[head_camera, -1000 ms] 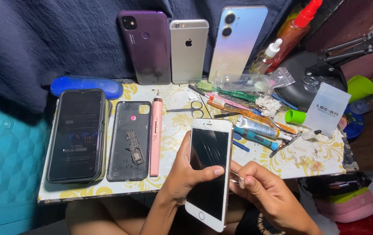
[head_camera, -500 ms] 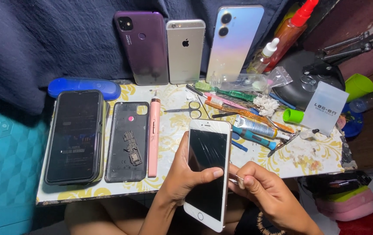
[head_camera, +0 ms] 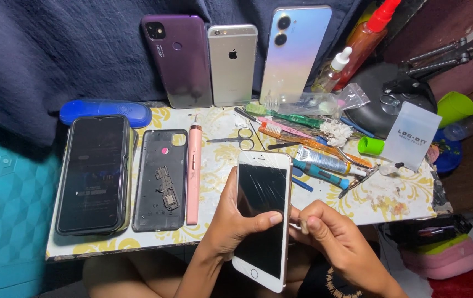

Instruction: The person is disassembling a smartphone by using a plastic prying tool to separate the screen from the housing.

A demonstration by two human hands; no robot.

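Over the table (head_camera: 214, 165) edge we still grip the white phone (head_camera: 262, 221), left hand (head_camera: 231, 221) unmoved with thumb pressed across its glass, right hand (head_camera: 330, 237) fingertips pinching its side edge.

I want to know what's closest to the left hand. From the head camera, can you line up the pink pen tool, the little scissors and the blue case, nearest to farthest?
From the left hand, holding the white phone:
1. Pink pen tool, just to its left on the table.
2. Small scissors, farther back, above the phone.
3. Blue case, far back left by the dark cloth.
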